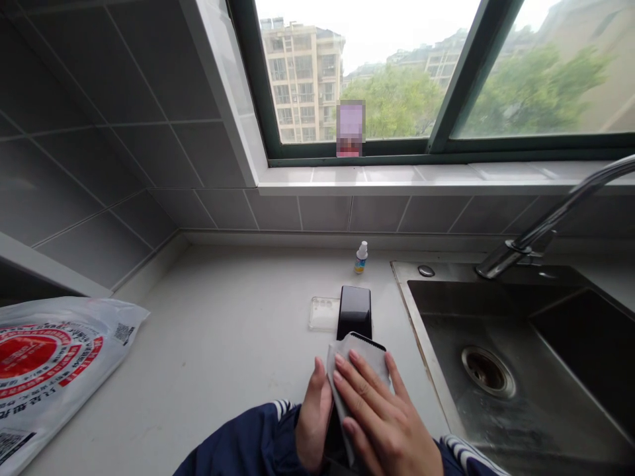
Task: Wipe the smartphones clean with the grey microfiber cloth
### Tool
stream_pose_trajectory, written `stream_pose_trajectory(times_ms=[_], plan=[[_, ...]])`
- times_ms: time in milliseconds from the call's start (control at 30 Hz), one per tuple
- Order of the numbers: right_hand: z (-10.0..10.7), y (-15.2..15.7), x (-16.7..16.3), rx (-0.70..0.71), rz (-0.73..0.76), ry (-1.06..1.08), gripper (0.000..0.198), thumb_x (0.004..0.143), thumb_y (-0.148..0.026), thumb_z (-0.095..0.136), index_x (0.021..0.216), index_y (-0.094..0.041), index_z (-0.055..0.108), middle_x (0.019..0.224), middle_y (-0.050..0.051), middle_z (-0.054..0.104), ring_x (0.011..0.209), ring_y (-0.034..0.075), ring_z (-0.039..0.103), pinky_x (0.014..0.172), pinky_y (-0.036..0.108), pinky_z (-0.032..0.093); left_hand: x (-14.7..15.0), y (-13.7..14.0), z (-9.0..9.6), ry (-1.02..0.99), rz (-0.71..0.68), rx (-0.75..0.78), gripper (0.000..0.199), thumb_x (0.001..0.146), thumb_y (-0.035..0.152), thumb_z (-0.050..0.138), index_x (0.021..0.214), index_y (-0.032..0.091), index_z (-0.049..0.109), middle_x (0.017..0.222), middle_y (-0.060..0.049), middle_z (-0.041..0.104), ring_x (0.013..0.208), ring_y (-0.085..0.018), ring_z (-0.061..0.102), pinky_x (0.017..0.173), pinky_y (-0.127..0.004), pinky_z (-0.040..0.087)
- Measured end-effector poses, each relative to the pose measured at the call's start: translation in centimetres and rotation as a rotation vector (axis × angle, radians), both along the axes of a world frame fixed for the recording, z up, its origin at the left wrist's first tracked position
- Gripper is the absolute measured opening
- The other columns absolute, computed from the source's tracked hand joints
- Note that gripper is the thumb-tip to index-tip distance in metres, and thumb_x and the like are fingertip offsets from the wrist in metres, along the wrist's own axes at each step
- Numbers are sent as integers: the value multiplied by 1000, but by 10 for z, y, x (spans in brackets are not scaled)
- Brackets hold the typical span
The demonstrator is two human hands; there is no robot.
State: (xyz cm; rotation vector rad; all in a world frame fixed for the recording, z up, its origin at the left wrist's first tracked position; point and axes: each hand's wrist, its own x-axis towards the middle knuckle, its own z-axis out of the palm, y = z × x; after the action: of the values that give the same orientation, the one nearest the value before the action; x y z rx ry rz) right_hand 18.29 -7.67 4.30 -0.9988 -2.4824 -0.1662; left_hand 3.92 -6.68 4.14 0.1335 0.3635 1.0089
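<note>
My left hand [313,426] holds a dark phone [335,433] from its left side, thumb pointing up along the edge. Over the phone's face lies a light grey cloth [339,354] with a zigzag-cut edge. My right hand [384,413] presses this cloth down with its fingers laid along it, covering most of the phone. Just beyond my hands, a second black phone [355,311] lies on the counter. It overlaps a clear phone case [323,313] at its left. A small white-capped bottle [361,259] with a blue and yellow label stands upright behind them.
To the right is a steel sink [404,311] with a drain [489,371] and a chrome faucet [526,241]. A white plastic bag [112,360] with red print rests on the counter [223,330] at far left. A tiled wall and window ledge [307,178] run along the back.
</note>
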Motion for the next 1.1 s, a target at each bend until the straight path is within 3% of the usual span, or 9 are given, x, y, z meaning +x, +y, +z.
stream_pose_trajectory(times_ms=[167, 333, 433, 600, 767, 867, 1000, 1100], plan=[[-3, 2, 4, -14, -150, 49, 59, 97, -28, 48, 151, -12, 32, 154, 10, 36, 146, 30, 28, 121, 53, -4, -3, -1, 3, 147, -46, 174, 67, 87, 59, 53, 139, 16, 53, 152, -7, 43, 150, -28, 12, 123, -39, 1], [-2, 7, 8, -39, -167, 91, 61, 97, -25, 47, 153, -12, 28, 155, 10, 35, 146, 30, 27, 122, 50, 0, -2, 2, 17, 210, -47, 258, 66, 86, 60, 54, 138, 20, 54, 155, -4, 38, 151, -29, 3, 123, -41, -3], [-2, 6, 9, -58, -168, 138, 60, 96, -25, 46, 153, -14, 29, 157, 12, 32, 146, 32, 25, 121, 53, 6, -1, 2, 19, 195, -33, 246, 65, 86, 61, 54, 137, 21, 55, 154, -5, 41, 150, -31, 10, 123, -45, 4], [-7, 3, 11, -117, -224, 261, 54, 97, -23, 43, 151, -21, 37, 162, 12, 17, 147, 38, 17, 116, 61, 18, -2, 1, 9, 85, -47, 194, 76, 83, 67, 52, 145, 23, 45, 149, -11, 45, 140, -39, 34, 114, -55, 28], [-7, 7, 14, -190, -247, 407, 49, 98, -23, 42, 147, -26, 44, 163, 8, 15, 148, 40, 11, 113, 68, 18, -11, 2, -1, -13, -158, 101, 72, 87, 69, 40, 148, 31, 35, 154, -11, 36, 122, -40, 54, 85, -54, 52], [-5, 9, 17, -315, -268, 571, 42, 100, -30, 41, 140, -29, 54, 163, 5, 14, 148, 40, 9, 112, 70, 18, -13, 3, -1, -48, -195, 107, 72, 87, 72, 37, 148, 33, 33, 153, -13, 36, 112, -39, 60, 70, -48, 56], [-1, 11, 22, -580, -249, 812, 35, 100, -38, 45, 128, -28, 65, 160, 5, 25, 144, 34, 30, 113, 55, 32, -13, 2, 1, -31, -187, 127, 74, 86, 70, 42, 149, 33, 31, 146, -16, 45, 104, -38, 64, 67, -46, 57], [3, 11, 22, -739, -163, 881, 33, 99, -42, 48, 113, -27, 74, 129, 9, 65, 114, 28, 65, 95, 43, 54, -12, -1, 2, 19, -179, 144, 80, 83, 70, 48, 151, 35, 25, 141, -16, 50, 103, -38, 64, 69, -48, 56]])
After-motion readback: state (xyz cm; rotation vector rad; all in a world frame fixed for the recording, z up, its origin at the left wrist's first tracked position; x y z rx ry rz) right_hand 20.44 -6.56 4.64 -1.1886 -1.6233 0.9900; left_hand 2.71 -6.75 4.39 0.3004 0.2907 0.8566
